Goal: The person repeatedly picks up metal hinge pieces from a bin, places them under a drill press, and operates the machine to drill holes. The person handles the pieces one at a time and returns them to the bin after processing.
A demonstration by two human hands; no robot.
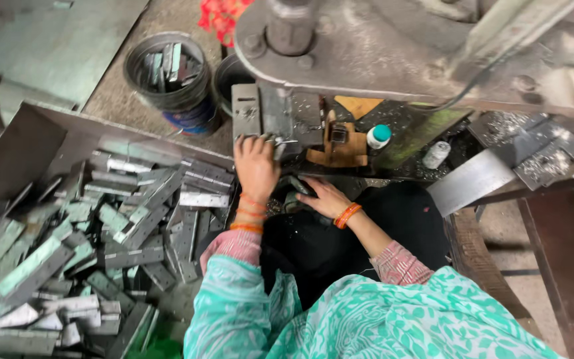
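Fingers (pixel 246 141) on metal piece (pixel 280 142) at press die (pixel 277 119)

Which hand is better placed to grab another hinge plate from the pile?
Probably the left hand: it is at the press bed's edge, right beside the tray of hinge plates on that side. The right hand sits lower, near the lap, farther from the pile.

Teal leaf-print tunic, pink cuffs, orange bangles on both wrists.

Grimy press surface (pixel 406 129) at upper center has a small teal-capped bottle (pixel 379 135), a white bottle (pixel 436 154), and brown cardboard scraps (pixel 340 149) sitting on it.
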